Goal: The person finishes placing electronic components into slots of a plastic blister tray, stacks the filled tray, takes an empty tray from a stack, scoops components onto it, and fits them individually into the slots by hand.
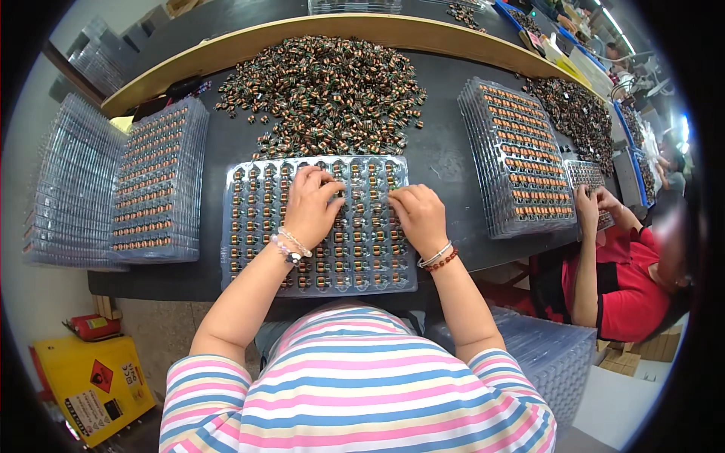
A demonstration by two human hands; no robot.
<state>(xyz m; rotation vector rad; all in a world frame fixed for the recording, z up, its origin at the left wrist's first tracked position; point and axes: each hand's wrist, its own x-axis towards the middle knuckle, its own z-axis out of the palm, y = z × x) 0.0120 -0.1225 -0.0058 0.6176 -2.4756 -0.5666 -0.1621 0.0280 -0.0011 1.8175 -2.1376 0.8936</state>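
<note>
In front of me lies a clear plastic tray (232,253) with rows of pockets, most of them holding small copper-wound coils (320,267) with dark and green ends. My left hand (311,202) is over the tray's upper middle, its fingers bent down and closed at the pockets. Whatever is between those fingertips is too small to make out. At the tray's right side, my right hand (421,215) has thumb and forefinger pinched together over the last columns; their tips hide what they hold. Just beyond the tray's far edge spreads a large heap of loose coils (325,90).
Stacks of filled trays stand at left (157,181) and right (517,158), with a stack of nested clear trays (72,189) further left. A wooden strip (445,34) borders the table's back. At right, a co-worker in red (634,279) handles another tray (585,175).
</note>
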